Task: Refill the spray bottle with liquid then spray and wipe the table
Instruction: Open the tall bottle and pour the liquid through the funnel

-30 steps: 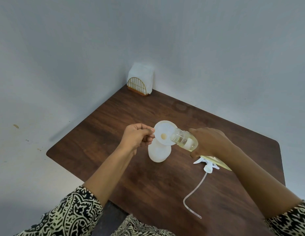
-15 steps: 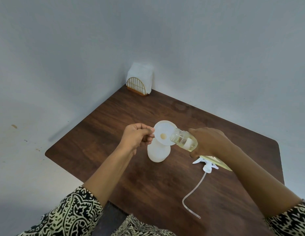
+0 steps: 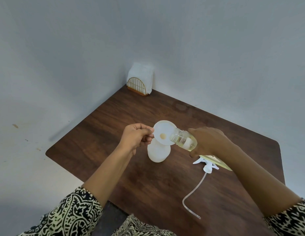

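The white spray bottle [image 3: 158,152] stands upright and uncapped on the table [image 3: 165,193], just below and between my two sets of fingers. A white funnel [image 3: 162,134] sits in its neck, tipped a little towards me, with a small yellowish pool at its centre hole. My left hand [image 3: 136,136] pinches the funnel's rim on its near-left side, thumb and curled fingers clamped on the edge to steady it. My right hand [image 3: 210,142] is wrapped round the base of a clear refill bottle [image 3: 183,139] holding pale yellow liquid. That bottle's long axis lies almost level, running from my right fingers towards my left, and its open mouth touches or hangs just over the funnel's right rim. The funnel's hole lies just past the mouth, on the side of my left fingers and a little lower. I judge that pouring turns on this line: the base must rise more so the liquid reaches the mouth and falls inside the rim. I cannot tell whether a stream is running now. Under my right wrist lie the white sprayer head [image 3: 206,165], its thin tube [image 3: 193,193] trailing towards me, and a yellow cloth [image 3: 218,163]. Well beyond both hands, a napkin holder [image 3: 139,82] stands in the far corner.
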`<state>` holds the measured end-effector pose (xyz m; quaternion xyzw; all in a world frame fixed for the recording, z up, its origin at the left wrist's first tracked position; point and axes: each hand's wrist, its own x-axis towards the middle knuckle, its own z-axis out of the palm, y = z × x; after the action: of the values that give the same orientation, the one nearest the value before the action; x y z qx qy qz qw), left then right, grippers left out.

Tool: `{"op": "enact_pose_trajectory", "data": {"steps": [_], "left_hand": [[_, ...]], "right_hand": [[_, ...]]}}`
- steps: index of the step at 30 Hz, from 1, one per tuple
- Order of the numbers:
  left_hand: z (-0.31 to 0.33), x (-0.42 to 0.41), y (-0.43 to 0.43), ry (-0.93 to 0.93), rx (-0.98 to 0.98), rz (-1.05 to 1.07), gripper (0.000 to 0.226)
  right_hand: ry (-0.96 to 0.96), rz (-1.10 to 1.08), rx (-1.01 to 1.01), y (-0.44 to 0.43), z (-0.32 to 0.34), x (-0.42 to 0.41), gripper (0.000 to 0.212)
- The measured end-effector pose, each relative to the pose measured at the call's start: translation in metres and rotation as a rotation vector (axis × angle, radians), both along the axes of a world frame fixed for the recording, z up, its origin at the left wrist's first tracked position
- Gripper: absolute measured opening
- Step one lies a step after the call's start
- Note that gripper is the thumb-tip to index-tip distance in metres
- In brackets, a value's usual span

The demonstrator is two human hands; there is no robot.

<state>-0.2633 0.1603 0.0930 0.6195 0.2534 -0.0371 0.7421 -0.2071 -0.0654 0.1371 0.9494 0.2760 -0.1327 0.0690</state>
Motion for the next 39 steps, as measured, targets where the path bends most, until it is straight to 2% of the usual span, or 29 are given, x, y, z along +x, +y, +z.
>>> {"op": "enact_pose_trajectory", "data": {"steps": [34, 39], "left_hand": [[0.003, 0.001, 0.001, 0.012, 0.027, 0.002, 0.003], [0.001, 0.001, 0.001, 0.018, 0.032, 0.003, 0.003]], "right_hand": [[0.024, -0.016, -0.045, 0.007, 0.010, -0.004, 0.045], [0.030, -0.023, -0.055, 0.008, 0.010, -0.002, 0.050]]}}
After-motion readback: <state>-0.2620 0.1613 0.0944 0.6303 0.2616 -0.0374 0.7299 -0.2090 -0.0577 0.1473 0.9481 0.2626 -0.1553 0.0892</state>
